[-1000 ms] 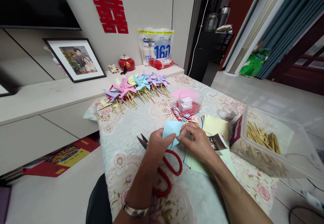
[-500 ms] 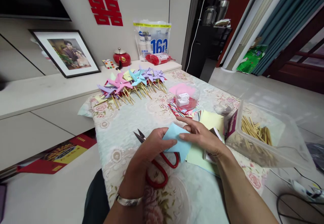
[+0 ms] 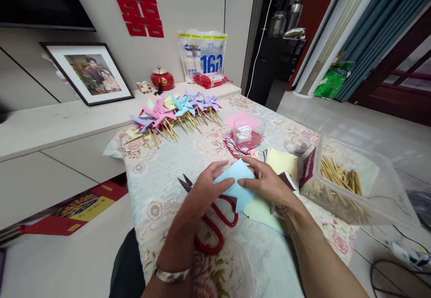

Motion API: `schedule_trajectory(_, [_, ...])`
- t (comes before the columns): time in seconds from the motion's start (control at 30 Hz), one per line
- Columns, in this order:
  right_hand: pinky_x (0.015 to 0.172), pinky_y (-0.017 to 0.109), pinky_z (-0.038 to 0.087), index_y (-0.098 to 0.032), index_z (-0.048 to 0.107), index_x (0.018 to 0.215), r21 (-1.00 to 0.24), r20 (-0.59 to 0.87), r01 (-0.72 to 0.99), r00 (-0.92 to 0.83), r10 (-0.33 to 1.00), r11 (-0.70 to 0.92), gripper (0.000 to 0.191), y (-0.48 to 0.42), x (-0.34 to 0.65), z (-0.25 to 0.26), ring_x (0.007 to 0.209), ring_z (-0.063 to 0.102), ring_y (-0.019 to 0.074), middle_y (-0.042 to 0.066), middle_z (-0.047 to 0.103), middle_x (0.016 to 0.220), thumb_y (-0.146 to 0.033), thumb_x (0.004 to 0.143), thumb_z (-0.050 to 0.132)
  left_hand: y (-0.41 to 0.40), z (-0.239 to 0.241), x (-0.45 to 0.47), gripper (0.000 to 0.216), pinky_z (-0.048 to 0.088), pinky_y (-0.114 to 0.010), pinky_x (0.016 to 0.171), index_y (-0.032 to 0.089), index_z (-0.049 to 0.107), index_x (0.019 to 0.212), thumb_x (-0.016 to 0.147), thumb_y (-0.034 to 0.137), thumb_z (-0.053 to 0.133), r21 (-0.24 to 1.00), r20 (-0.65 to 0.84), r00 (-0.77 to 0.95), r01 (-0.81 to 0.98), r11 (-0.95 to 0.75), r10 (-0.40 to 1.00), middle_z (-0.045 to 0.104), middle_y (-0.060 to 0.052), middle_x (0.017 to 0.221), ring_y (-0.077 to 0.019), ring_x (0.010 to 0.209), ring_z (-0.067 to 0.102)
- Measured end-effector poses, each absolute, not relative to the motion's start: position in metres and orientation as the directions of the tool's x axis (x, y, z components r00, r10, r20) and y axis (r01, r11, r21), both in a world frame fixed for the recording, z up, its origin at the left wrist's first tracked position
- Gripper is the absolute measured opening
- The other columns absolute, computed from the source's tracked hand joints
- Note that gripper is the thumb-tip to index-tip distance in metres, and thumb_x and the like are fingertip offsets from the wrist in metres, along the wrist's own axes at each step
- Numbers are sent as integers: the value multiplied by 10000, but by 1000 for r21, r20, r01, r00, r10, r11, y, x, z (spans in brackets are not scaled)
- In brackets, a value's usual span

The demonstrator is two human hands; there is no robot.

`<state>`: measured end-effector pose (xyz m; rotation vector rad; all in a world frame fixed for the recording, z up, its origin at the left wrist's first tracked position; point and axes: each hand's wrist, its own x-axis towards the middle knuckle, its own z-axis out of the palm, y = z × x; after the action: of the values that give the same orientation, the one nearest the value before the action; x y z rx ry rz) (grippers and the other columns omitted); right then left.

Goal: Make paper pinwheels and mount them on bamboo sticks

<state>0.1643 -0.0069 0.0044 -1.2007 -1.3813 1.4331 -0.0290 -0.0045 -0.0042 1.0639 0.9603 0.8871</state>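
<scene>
A light blue sheet of paper [image 3: 237,179] is held between both hands above the table. My left hand [image 3: 210,183] pinches its left side, thumb on top and fingers behind. On the right side my right hand [image 3: 266,179] grips it the same way, the thumb near the paper's middle. Red-handled scissors [image 3: 215,235] lie on the cloth under my left wrist and the paper, their dark blades pointing up and left. Beneath my right hand are green paper sheets [image 3: 262,210] and yellow paper sheets [image 3: 281,161].
Finished paper pinwheels [image 3: 178,109] on sticks lie at the table's far left. A clear round container [image 3: 249,129] stands on patterned paper strips. At right, a clear plastic box [image 3: 350,194] holds many wooden sticks. A framed photo [image 3: 90,73] leans on the cabinet behind.
My right index finger, stretched out before, has curled in behind the paper. Both thumbs now press it from the front, and the sheet has turned slightly.
</scene>
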Motion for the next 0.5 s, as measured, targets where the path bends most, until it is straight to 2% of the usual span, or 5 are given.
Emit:
schedule_trajectory(0.13, [621,273,485,-194,639,1112,-996,-1,-93,-5,1000,-1,422,-4,157,6,700,618,175,13,705,863,-260,713,759,-5,3,-23,774,557,-320,706,257,407,1416,742,426,748,967,-95,84,-229,112,992,562,-140,1280,-222,918,680])
schedule_trajectory(0.23, [624,274,479,-195,648,1083,-991,36,-122,113,993,50,414,-3,152,5,696,626,182,16,721,863,-291,701,775,-7,3,-12,812,549,-318,699,245,365,1337,663,324,811,957,-48,49,-283,60,998,601,-97,1162,-178,805,688])
schedule_trajectory(0.33, [652,286,488,-203,642,1096,-988,42,-144,137,990,62,422,-3,148,2,735,640,195,26,731,903,-288,705,776,-9,0,2,770,538,-311,696,205,364,1211,600,262,828,933,-94,-21,-352,80,995,668,-33,943,-149,694,672])
schedule_trajectory(0.4, [689,297,496,-202,637,1104,-986,47,-150,132,990,67,419,-3,145,0,777,645,201,34,730,942,-279,714,769,-11,-1,9,729,534,-315,707,178,393,1177,595,261,824,916,-158,-26,-377,136,987,699,-31,852,-166,706,678])
schedule_trajectory(0.5, [703,293,491,-196,636,1101,-988,58,-134,139,989,77,410,-5,141,-2,792,635,194,31,718,960,-271,718,763,-12,-1,13,627,533,-321,739,143,483,1110,598,266,823,898,-205,-13,-400,183,979,738,-76,881,-191,773,695])
